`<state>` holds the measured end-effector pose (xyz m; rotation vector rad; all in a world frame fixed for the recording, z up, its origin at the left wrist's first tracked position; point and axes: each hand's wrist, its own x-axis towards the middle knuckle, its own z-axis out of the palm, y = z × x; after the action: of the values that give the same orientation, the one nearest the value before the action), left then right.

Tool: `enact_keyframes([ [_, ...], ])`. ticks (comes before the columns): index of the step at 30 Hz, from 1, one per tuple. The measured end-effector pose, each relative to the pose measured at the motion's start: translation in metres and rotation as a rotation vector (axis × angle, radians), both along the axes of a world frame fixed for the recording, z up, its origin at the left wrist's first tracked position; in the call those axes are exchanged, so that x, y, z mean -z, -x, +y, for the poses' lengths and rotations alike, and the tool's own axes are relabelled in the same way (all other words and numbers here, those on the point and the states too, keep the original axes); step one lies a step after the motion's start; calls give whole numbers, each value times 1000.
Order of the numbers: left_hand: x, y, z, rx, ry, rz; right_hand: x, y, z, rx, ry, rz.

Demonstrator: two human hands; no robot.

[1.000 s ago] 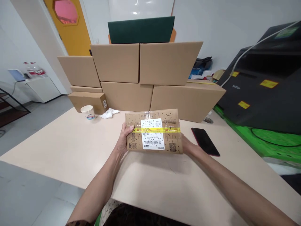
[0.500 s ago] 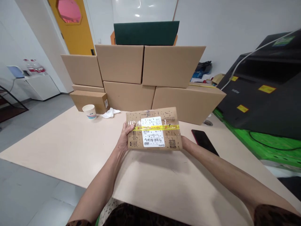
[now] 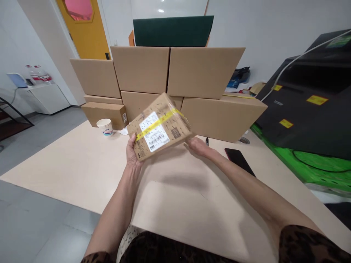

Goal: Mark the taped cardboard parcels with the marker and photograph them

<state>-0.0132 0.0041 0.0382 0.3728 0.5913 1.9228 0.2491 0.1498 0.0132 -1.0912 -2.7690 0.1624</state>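
A small brown cardboard box (image 3: pixel 175 133) is held up over the table, tilted with its right end away from me and raised. Yellow tape runs across it, over a white shipping label (image 3: pixel 155 132). My left hand (image 3: pixel 133 151) is closed around the left end, thumb on the front face. At the lower right corner, my right hand (image 3: pixel 199 146) is closed against the box; its fingers are partly under the edge and slightly blurred. Just beyond that hand, a black marker (image 3: pixel 207 141) lies on the table. A dark phone (image 3: pixel 239 161) lies to the right.
Large cardboard boxes (image 3: pixel 205 73) are stacked along the table's back, with a dark green box (image 3: pixel 172 31) on top. A paper cup (image 3: pixel 105 126) and crumpled tissue (image 3: pixel 124 131) stand at the left. A black case (image 3: pixel 309 98) is beyond the right edge.
The cardboard box has turned counter-clockwise and moved up and left. My right hand has come into sight at its corner. The black marker now shows.
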Motion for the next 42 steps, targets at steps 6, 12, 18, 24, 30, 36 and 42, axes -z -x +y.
enact_keyframes([
  [6,1,9,1,-36,-58,-23,-8,-35,22,138,-125,-206],
  [12,4,-5,2,29,51,5,2,-59,17,111,-88,-338],
  [18,6,-13,1,93,74,75,18,-66,13,122,-88,-158],
  [24,11,-19,-1,75,98,162,7,-81,3,315,-181,265],
  [30,12,-31,-7,129,94,299,-8,-89,-52,410,6,1292],
  [36,18,-38,-9,181,111,437,-17,-89,-82,418,329,1773],
  [42,19,-42,-9,230,115,462,-2,-86,-93,352,436,1790],
])
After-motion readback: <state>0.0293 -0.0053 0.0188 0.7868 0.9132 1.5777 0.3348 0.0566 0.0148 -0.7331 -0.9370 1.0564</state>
